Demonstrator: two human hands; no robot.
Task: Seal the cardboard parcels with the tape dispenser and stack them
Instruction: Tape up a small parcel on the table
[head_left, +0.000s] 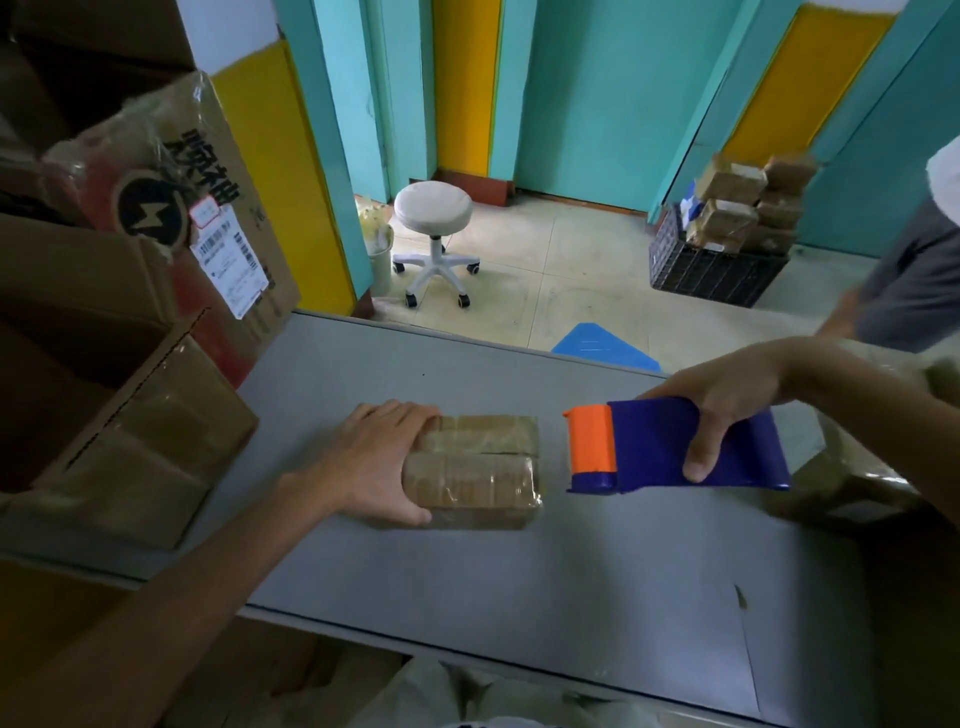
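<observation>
A small brown cardboard parcel (478, 467), wrapped in clear tape, lies on the grey table (519, 582). My left hand (374, 462) grips its left end, fingers over the top and thumb along the near side. Just right of the parcel, my right hand (727, 400) holds a blue tape dispenser (670, 447) with an orange front end that faces the parcel. A narrow gap separates the dispenser from the parcel.
Large open cardboard boxes (130, 415) crowd the table's left side. More wrapped goods lie at the right edge (852, 483). Beyond the table stand a white stool (434, 239) and a black crate (717, 265) stacked with parcels. A person (914, 270) stands at far right.
</observation>
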